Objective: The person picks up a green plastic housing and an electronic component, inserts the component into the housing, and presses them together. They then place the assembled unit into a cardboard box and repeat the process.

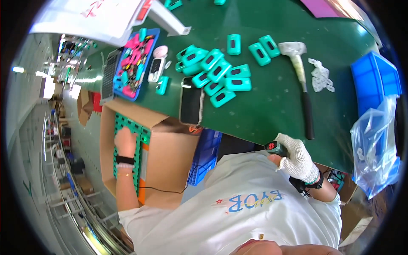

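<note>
My bare left hand [125,142], with a black band at the wrist, reaches down into an open cardboard box [170,163]. It rests over a green tray [137,127] with rows of slots; its fingers are curled, and whatever they hold is hidden. In a white knit glove with bare fingertips, my right hand [298,159] grips a small dark green device [276,148] with a red lit display, close to the table edge. Beyond lies a loose pile of teal casings [219,70] with dark windows.
A phone [191,102] lies by the box. Left of the pile is a blue tray [138,63] of pink and teal parts. A mallet [304,85], clear plastic pieces [321,76], a blue bin [374,80] and a plastic bag [374,144] are at right.
</note>
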`<action>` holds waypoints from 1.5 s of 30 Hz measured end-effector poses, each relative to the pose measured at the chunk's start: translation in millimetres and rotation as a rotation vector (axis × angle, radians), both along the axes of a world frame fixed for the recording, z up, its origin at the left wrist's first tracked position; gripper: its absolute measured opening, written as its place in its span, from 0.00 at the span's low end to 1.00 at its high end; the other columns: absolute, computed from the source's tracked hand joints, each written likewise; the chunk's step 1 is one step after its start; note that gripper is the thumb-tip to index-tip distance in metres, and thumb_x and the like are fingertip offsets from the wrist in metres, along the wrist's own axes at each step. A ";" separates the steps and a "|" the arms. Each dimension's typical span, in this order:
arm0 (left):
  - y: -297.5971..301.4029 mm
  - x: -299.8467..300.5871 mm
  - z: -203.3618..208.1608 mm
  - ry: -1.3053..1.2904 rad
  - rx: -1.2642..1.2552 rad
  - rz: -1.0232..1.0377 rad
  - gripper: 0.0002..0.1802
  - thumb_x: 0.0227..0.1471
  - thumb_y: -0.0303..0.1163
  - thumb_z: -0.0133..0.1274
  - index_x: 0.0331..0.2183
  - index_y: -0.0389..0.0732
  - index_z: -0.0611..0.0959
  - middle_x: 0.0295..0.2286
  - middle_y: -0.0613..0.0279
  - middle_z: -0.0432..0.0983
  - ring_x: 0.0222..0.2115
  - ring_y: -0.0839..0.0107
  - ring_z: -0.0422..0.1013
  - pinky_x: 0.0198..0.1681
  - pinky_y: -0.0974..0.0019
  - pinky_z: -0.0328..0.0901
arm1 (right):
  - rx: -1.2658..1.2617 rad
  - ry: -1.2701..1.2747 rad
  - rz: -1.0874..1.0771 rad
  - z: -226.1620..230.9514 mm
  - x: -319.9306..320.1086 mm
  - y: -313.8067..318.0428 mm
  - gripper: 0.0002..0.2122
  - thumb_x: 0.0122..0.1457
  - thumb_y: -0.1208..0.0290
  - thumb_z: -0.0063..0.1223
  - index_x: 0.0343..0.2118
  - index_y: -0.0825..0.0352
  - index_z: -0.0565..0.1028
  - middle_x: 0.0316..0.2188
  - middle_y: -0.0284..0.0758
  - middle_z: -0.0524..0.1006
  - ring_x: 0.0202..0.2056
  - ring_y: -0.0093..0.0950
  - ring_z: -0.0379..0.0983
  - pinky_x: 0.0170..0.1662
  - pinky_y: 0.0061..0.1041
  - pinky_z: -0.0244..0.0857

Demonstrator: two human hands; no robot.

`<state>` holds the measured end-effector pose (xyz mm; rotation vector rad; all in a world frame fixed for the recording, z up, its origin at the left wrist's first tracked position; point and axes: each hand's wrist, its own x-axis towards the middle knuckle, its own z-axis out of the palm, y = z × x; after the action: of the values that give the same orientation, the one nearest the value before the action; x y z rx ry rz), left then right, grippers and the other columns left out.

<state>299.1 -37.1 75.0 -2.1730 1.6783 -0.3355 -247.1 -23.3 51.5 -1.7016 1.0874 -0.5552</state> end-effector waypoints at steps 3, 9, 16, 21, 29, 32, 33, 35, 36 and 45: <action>-49.7 -121.0 51.5 0.369 -0.187 -0.283 0.14 0.48 0.34 0.62 0.31 0.35 0.76 0.22 0.49 0.75 0.25 0.51 0.74 0.26 0.54 0.66 | -0.141 -0.193 -0.087 -9.9 -8.0 -1.3 0.17 0.46 0.72 0.66 0.36 0.72 0.70 0.30 0.39 0.75 0.27 0.27 0.71 0.30 0.25 0.66; -153.7 -303.9 42.0 0.818 -0.066 -0.830 0.14 0.50 0.36 0.59 0.30 0.35 0.75 0.24 0.51 0.76 0.27 0.51 0.74 0.30 0.52 0.67 | -0.168 -0.170 -0.219 25.4 -27.7 -7.2 0.13 0.44 0.81 0.63 0.30 0.69 0.68 0.28 0.37 0.74 0.26 0.26 0.70 0.30 0.24 0.65; -331.1 -366.7 8.5 0.520 0.087 -0.551 0.21 0.51 0.44 0.56 0.35 0.34 0.84 0.37 0.40 0.78 0.42 0.48 0.74 0.47 0.52 0.69 | -0.211 0.069 -0.370 37.0 -69.5 7.9 0.11 0.44 0.86 0.56 0.28 0.67 0.68 0.27 0.36 0.73 0.27 0.26 0.70 0.32 0.24 0.64; -467.4 -336.6 -53.5 0.481 -0.078 -0.291 0.30 0.50 0.52 0.56 0.46 0.37 0.80 0.46 0.43 0.75 0.50 0.49 0.69 0.54 0.51 0.64 | -0.098 0.183 -0.593 35.9 -96.6 6.5 0.11 0.42 0.89 0.52 0.29 0.68 0.69 0.26 0.37 0.71 0.27 0.29 0.70 0.32 0.25 0.63; -524.5 -334.8 -88.5 0.638 -0.114 -0.100 0.34 0.48 0.51 0.60 0.50 0.35 0.77 0.48 0.46 0.73 0.52 0.51 0.67 0.54 0.53 0.63 | -0.151 0.287 -0.696 34.0 -123.8 -55.0 0.13 0.43 0.88 0.55 0.33 0.69 0.70 0.27 0.40 0.71 0.29 0.37 0.70 0.33 0.29 0.65; -532.9 -314.2 -89.2 0.846 -0.132 -0.008 0.30 0.48 0.46 0.62 0.48 0.35 0.78 0.46 0.48 0.74 0.50 0.53 0.69 0.50 0.54 0.66 | -0.205 0.412 -0.679 23.3 -134.1 -88.4 0.14 0.44 0.85 0.58 0.35 0.68 0.70 0.30 0.40 0.71 0.32 0.40 0.71 0.35 0.32 0.65; -535.3 -302.3 -86.5 1.055 -0.149 0.071 0.28 0.47 0.44 0.63 0.46 0.36 0.79 0.44 0.49 0.74 0.49 0.54 0.70 0.48 0.54 0.68 | -0.217 0.501 -0.651 19.9 -136.1 -98.2 0.14 0.44 0.83 0.59 0.35 0.67 0.70 0.31 0.40 0.71 0.33 0.41 0.71 0.35 0.33 0.65; -523.6 -307.6 -77.3 1.488 -0.171 0.209 0.21 0.48 0.38 0.63 0.41 0.36 0.80 0.39 0.53 0.75 0.44 0.57 0.72 0.43 0.54 0.70 | -0.219 0.596 -0.630 18.2 -136.5 -105.4 0.15 0.45 0.81 0.60 0.36 0.67 0.70 0.33 0.40 0.71 0.34 0.43 0.71 0.36 0.35 0.65; -507.1 -320.9 -55.5 1.713 -0.180 0.268 0.17 0.49 0.35 0.62 0.38 0.36 0.80 0.36 0.55 0.74 0.40 0.59 0.73 0.40 0.54 0.71 | -0.188 0.650 -0.621 17.7 -134.9 -105.9 0.15 0.45 0.81 0.60 0.36 0.66 0.70 0.34 0.40 0.71 0.35 0.43 0.71 0.37 0.36 0.65; -308.3 -328.0 107.5 2.228 -0.123 -0.259 0.13 0.52 0.26 0.56 0.37 0.28 0.74 0.32 0.56 0.72 0.28 0.69 0.70 0.36 0.67 0.71 | -0.293 0.625 -0.577 0.5 -143.3 -102.3 0.12 0.45 0.79 0.60 0.32 0.67 0.70 0.30 0.40 0.71 0.33 0.44 0.69 0.36 0.37 0.64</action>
<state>-28.9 -345.4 182.5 -1.8823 2.4230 2.8606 -390.4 -125.7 51.9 -1.8620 2.0668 -0.5668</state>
